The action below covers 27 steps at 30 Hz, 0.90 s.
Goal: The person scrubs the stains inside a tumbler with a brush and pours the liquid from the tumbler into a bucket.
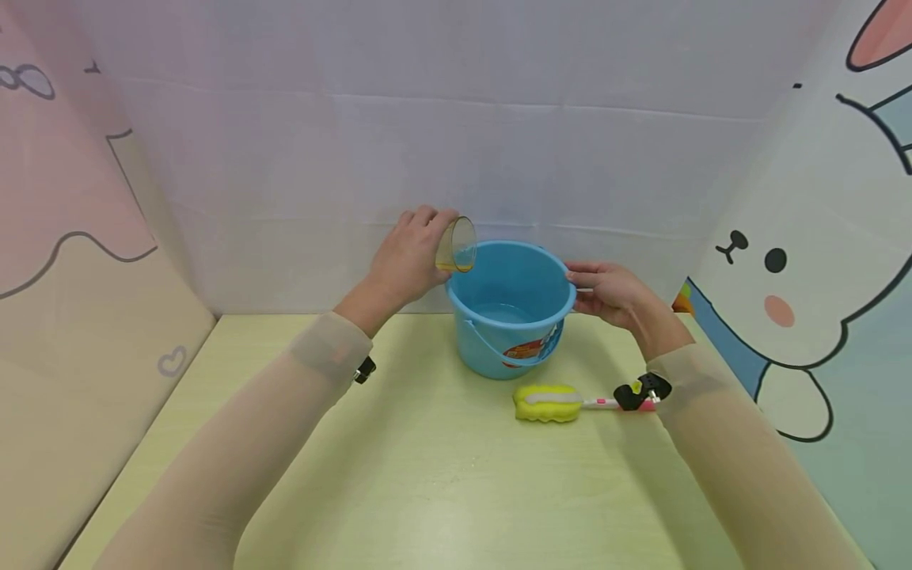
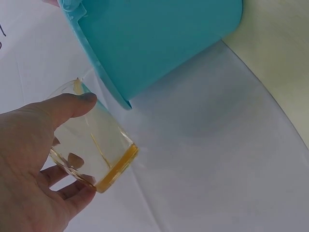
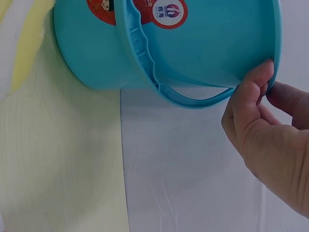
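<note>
While the right hand (image 1: 609, 293) pinches a blue bucket (image 1: 477, 352), the left hand (image 1: 406, 255) grips a clear cup (image 1: 456, 244)

Where the backdrop shows, it's a wrinkly pale sheet (image 1: 442, 150) at twelve o'clock, cartoon panels (image 1: 834, 269) at nine and three. The table (image 1: 406, 483) is yellowish, flat, smooth-looking, so I'd guess a wet base could skate on it.

Blue bucket stands between twelve and one, near the far edge. Looks like thinnish plastic: probably light, a bit bendy, easy to tip. Can't tell if there's water inside. Thumb-and-finger pinch on the rim at its three o'clock is fine for steadying; for lifting I'd use the swing handle (image 3: 188, 103).

Sponge brush (image 1: 547, 402) lies at the bucket's five o'clock, soft head, stiff stick pointing to three.

Clear cup's at the rim's ten o'clock, tipped, mouth toward the bucket; can't tell if they touch. Stiff, likely light, slippery if wet, breakable if it's real glass. Left fingers and thumb wrap its side, which is where I'd hold too. Amber patch (image 2: 118, 168) low down: tint or liquid, no idea. Hands are apart, bucket between them.
</note>
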Each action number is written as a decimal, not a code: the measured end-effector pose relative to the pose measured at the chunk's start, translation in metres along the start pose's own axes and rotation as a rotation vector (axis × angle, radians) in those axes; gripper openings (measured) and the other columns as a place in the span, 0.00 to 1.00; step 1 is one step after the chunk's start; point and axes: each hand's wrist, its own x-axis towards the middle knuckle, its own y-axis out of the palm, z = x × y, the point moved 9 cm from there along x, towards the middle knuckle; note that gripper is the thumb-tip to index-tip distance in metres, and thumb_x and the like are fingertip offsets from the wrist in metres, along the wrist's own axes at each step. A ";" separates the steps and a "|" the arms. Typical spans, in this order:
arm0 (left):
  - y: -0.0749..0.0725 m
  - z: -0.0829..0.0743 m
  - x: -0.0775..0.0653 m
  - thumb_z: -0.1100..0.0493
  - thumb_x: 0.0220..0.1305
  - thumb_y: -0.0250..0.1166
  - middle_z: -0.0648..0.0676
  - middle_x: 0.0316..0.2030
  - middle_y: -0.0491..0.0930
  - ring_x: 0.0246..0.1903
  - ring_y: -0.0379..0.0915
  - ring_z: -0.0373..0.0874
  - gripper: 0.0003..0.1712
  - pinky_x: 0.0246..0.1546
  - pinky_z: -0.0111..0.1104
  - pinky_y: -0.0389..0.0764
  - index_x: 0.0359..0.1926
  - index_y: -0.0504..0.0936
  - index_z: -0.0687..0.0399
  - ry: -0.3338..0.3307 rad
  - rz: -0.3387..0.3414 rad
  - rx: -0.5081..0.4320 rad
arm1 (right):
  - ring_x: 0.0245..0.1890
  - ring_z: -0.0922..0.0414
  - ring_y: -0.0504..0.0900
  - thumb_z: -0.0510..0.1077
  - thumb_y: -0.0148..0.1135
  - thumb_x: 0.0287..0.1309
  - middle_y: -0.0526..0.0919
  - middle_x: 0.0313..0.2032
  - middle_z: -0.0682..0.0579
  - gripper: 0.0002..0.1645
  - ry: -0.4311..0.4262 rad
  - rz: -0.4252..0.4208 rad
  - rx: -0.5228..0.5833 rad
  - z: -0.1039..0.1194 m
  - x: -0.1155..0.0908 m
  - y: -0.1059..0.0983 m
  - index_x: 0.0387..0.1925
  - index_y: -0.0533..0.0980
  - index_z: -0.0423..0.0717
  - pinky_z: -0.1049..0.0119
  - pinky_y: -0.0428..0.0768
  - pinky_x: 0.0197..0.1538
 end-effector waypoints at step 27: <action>-0.002 -0.005 0.000 0.58 0.56 0.83 0.60 0.64 0.74 0.61 0.70 0.60 0.50 0.60 0.50 0.79 0.77 0.68 0.51 0.035 -0.015 0.030 | 0.41 0.58 0.86 0.44 0.53 0.82 0.74 0.66 0.39 0.34 -0.011 0.018 -0.006 0.000 0.000 0.000 0.82 0.59 0.41 0.66 0.87 0.50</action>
